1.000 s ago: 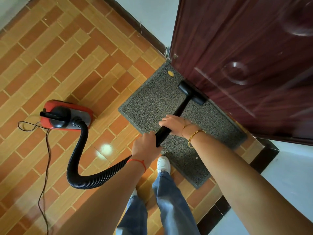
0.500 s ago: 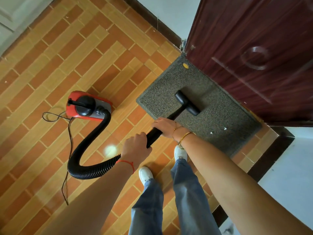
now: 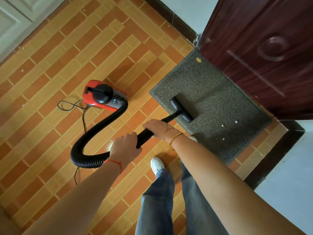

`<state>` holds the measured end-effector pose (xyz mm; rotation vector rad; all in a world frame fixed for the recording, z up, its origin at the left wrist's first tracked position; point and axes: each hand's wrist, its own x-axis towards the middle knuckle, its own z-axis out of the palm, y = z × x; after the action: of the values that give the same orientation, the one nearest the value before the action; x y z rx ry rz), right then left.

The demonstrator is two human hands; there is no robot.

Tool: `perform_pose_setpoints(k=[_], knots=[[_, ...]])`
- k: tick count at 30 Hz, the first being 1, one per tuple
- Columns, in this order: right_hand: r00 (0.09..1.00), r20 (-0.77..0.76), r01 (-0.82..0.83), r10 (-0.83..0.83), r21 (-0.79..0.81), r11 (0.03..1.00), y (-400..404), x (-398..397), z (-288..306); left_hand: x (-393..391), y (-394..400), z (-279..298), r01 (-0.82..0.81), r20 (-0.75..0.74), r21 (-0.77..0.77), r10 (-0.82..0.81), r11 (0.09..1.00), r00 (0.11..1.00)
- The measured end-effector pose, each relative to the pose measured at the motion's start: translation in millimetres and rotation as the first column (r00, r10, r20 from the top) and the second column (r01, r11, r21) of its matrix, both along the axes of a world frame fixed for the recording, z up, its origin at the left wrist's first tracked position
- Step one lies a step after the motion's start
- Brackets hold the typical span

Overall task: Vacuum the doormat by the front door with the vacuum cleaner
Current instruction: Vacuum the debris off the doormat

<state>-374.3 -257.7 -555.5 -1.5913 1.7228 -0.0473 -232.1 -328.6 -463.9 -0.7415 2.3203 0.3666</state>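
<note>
A grey doormat (image 3: 208, 85) lies on the tiled floor against the dark red front door (image 3: 264, 48). The black vacuum nozzle (image 3: 182, 109) rests on the mat near its left front edge. Its black wand (image 3: 145, 135) is gripped by both hands: my right hand (image 3: 156, 127) further forward, my left hand (image 3: 124, 146) behind it where the ribbed hose (image 3: 94, 131) joins. The hose loops back to the red canister vacuum (image 3: 101, 95) on the floor to the left. A yellow scrap (image 3: 198, 60) and small white bits (image 3: 235, 122) lie on the mat.
The vacuum's black power cord (image 3: 71, 106) trails on the orange tiles left of the canister. My white shoe (image 3: 157, 164) and jeans stand just short of the mat. A dark skirting and pale wall (image 3: 286, 167) run along the right.
The nozzle has been drawn back across the mat from the door's foot to the mat's near left part. Both hands kept their grip and pulled back; I have stepped back off the mat.
</note>
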Motion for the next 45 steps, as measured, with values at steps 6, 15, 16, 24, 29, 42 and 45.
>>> perform_pose_setpoints(k=[6, 15, 16, 24, 29, 42, 45], knots=[[0.999, -0.03, -0.032, 0.032, 0.001, 0.999, 3.9, -1.1, -10.0, -1.1, 1.1, -8.7, 0.006, 0.007, 0.015, -0.007, 1.0, 1.0], [0.991, -0.102, -0.088, 0.089, 0.013, 0.996, 29.4, -85.9, -28.1, -80.3, 26.3, -24.3, 0.004, -0.03, 0.082, -0.001, 0.997, 1.0], [0.989, -0.108, -0.099, 0.099, 0.006, 0.995, 30.7, -99.5, -29.1, -92.7, 28.5, -25.6, 0.001, -0.033, 0.086, 0.002, 0.996, 0.999], [0.966, -0.172, -0.201, 0.192, -0.035, 0.979, 31.5, -212.8, -45.4, -205.4, 40.2, -37.7, -0.092, -0.044, 0.109, 0.097, 0.99, 0.994], [0.966, -0.184, -0.195, 0.181, -0.061, 0.979, 30.3, -276.2, -47.9, -268.8, 40.2, -43.5, -0.139, -0.052, 0.118, 0.145, 0.983, 0.988], [0.965, -0.191, -0.19, 0.177, -0.053, 0.98, 25.3, -357.8, -38.0, -346.4, 37.9, -50.0, -0.16, -0.086, 0.122, 0.171, 0.979, 0.982], [0.971, -0.185, -0.172, 0.155, -0.08, 0.982, 21.4, -350.4, -32.0, -339.7, 33.2, -45.8, -0.156, -0.091, 0.116, 0.167, 0.981, 0.982]])
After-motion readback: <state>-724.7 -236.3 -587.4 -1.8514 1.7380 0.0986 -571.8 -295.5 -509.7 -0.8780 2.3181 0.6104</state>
